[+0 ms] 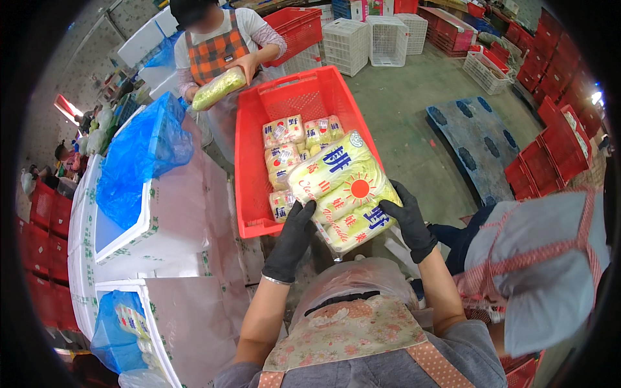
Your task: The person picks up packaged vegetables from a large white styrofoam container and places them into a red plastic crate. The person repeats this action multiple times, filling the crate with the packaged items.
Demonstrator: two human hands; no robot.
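Note:
A clear printed bag of baby cabbages (347, 194) is held between my two black-gloved hands, tilted over the near right side of a red plastic crate (296, 94). My left hand (297, 242) grips its lower left edge. At its right edge is my right hand (408, 218), thumb on top of the bag. Inside the crate lie several similar packs of cabbage (283, 132), some bearing small white labels. The bag I hold hides the crate's near right part.
Left stands a white foam box (170, 208) with a blue plastic liner (145, 155). A nearer foam box (189, 320) contains cabbage packs. Across the crate, a co-worker holds a wrapped cabbage pack (219, 88). Another person (538, 262) is close on my right. A blue pallet (473, 145) lies beyond.

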